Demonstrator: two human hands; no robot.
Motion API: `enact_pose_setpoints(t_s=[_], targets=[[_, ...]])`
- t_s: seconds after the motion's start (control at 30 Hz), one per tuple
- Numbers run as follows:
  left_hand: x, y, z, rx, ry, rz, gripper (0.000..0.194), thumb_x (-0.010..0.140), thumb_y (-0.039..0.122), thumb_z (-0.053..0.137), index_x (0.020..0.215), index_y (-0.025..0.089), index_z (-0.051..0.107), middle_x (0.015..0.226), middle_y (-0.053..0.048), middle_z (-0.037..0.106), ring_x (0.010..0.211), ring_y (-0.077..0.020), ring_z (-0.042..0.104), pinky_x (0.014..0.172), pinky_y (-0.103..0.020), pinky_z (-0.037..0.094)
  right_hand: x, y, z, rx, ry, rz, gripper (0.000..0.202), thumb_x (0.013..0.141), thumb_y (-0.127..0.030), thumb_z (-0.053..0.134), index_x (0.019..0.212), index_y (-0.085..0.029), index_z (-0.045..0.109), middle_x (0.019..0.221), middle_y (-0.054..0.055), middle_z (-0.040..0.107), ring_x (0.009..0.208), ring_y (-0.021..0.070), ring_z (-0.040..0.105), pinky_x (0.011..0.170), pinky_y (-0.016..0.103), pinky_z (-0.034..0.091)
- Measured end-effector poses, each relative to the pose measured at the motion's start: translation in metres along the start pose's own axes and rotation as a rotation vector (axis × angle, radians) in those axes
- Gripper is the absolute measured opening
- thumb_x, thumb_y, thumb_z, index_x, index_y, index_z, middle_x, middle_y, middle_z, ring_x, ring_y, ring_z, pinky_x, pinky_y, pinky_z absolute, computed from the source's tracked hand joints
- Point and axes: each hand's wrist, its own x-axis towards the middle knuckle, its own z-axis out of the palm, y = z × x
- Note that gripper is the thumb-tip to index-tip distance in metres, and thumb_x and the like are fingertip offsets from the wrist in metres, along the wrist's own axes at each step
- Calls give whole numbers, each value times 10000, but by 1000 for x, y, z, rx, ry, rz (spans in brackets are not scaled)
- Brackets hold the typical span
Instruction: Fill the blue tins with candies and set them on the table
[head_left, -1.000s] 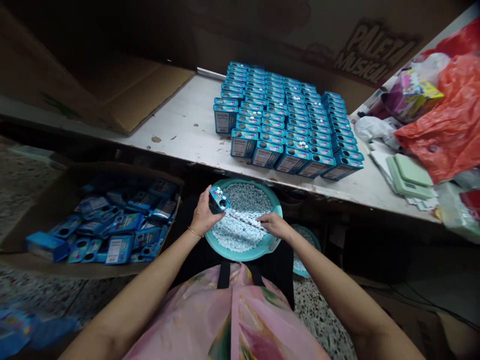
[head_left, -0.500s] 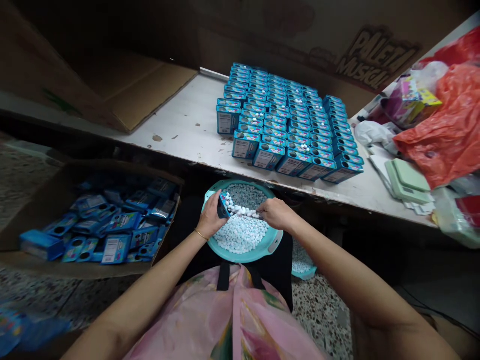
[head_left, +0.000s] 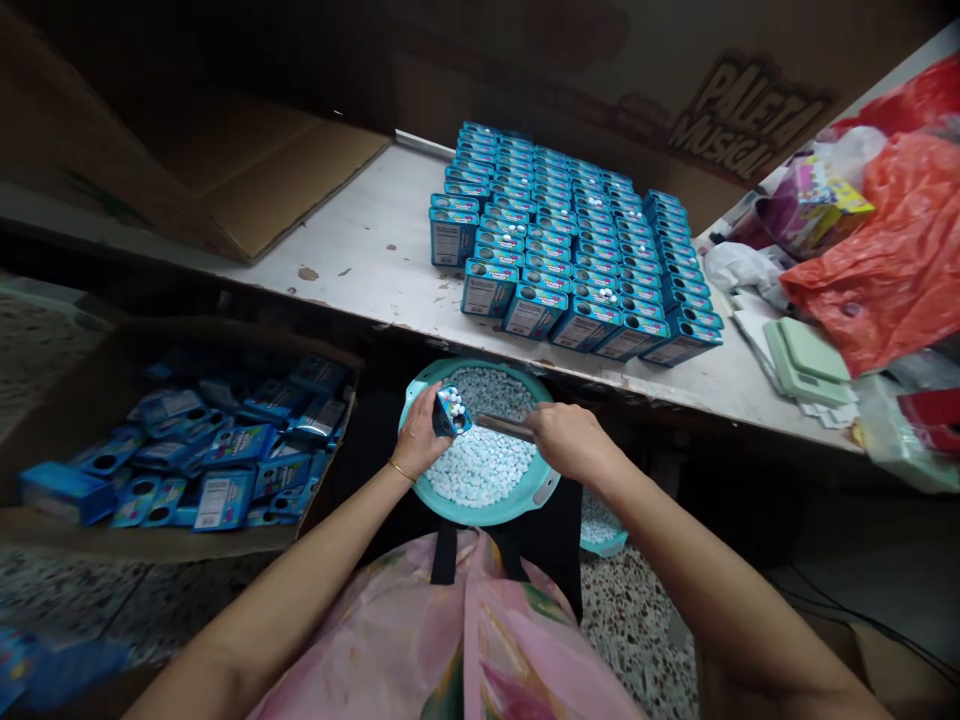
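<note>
Gripping a small blue box (head_left: 453,412) over a turquoise basin (head_left: 480,516), the left hand (head_left: 420,438) tilts it in the head view, white pellets (head_left: 484,470) lying on its top and filling the basin below. The right hand (head_left: 574,440) grasps a narrow scoop (head_left: 506,428), its tip just beside the box; whether they touch, I cannot tell. Rows of similar boxes (head_left: 562,250) stand on the tabletop (head_left: 349,240); others lie jumbled in a carton (head_left: 187,545).
</note>
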Motion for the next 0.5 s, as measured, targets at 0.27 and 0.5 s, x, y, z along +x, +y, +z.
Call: enact_pose_setpoints(t_s=[0.27,0.5], targets=[[0,8,-11,54,19,-20,872,593,222,689,1346,180,249,1309,-133,400,1231,-290,383,1026,-433,344,47,16,119,98,-15,208,338,840,-88,335,1044,-157,594,1043,121,615,918,195,574,744,285,428],[1,12,-31,83,77,-145,928,566,290,727,1348,180,240,1280,-139,420,1194,-292,420,993,-432,374,75,-39,177,245,-38,99,341,814,-81,388,1075,-179,583,1015,92,638,931,192,563,773,267,414]])
